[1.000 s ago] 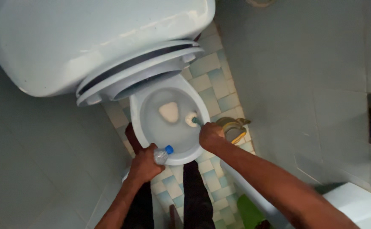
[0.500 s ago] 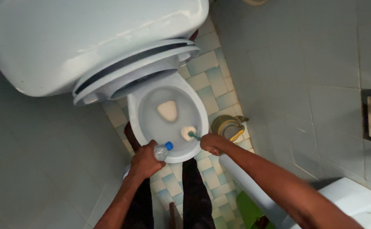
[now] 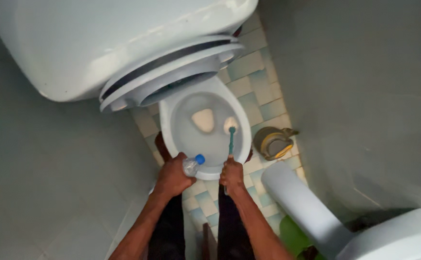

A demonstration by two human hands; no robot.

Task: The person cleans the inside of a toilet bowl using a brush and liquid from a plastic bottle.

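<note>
I look down into a white toilet bowl [image 3: 174, 130] with its seat and lid raised against the cistern. My right hand [image 3: 231, 174] grips the green handle of a toilet brush [image 3: 231, 136], whose white head rests on the bowl's right inner wall. My left hand [image 3: 173, 178] holds a clear plastic bottle with a blue cap [image 3: 192, 165], tilted over the bowl's front rim. Water sits in the bottom of the bowl.
A large white cistern [image 3: 99, 43] fills the top. A grey and yellow holder [image 3: 273, 143] stands on the tiled floor [image 3: 253, 91] right of the bowl. A white pipe [image 3: 302, 207] and a green object [image 3: 292, 236] lie at lower right. Grey walls close both sides.
My right hand has moved left and nearer the bowl's front, turning the brush handle more upright. The brush head has shifted on the right wall. The bottle stays at the front rim.
</note>
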